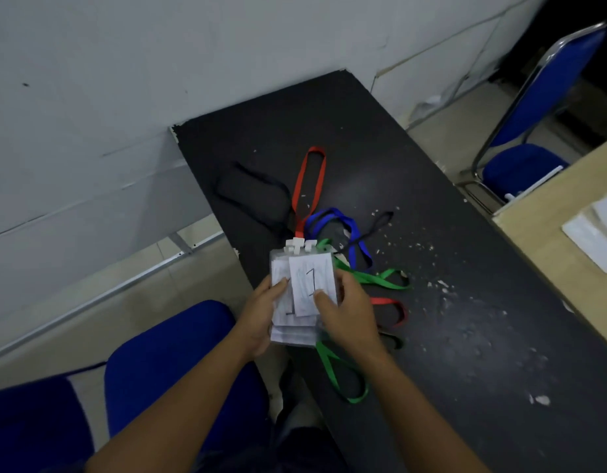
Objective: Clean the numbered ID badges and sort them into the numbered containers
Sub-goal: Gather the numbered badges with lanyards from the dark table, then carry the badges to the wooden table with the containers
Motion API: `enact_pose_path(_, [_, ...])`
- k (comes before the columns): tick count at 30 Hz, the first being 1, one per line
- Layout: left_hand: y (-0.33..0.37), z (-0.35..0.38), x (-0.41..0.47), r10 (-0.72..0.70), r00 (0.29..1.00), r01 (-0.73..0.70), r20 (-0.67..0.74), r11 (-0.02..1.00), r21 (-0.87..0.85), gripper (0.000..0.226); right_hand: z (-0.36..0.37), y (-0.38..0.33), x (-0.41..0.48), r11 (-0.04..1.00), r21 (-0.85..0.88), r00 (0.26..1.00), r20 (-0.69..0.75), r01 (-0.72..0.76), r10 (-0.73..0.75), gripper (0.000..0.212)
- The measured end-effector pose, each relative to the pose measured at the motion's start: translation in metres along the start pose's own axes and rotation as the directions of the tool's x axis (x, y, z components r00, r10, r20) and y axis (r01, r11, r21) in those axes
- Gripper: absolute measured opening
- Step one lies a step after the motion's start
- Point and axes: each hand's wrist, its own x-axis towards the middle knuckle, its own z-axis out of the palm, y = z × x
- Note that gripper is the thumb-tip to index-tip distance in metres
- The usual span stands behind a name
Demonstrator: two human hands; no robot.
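Plastic badges in left hand and right hand.

Stack of clear numbered badges, tangled coloured lanyards, dark table

Badge stack between both hands

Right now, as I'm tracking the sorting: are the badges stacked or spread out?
Stacked: the left hand and right hand hold the badges as one pile, the top one offset; lanyards trail over the table.
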Motion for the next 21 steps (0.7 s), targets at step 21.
enact_pose_path(21, [-0.127,0.039,-0.121,-0.076,0.986,0.017,0.149,0.932,0.362,0.049,-0.041,0.067,-0.178,0.910,0.194,0.927,-0.008,-0.366,0.375,0.041])
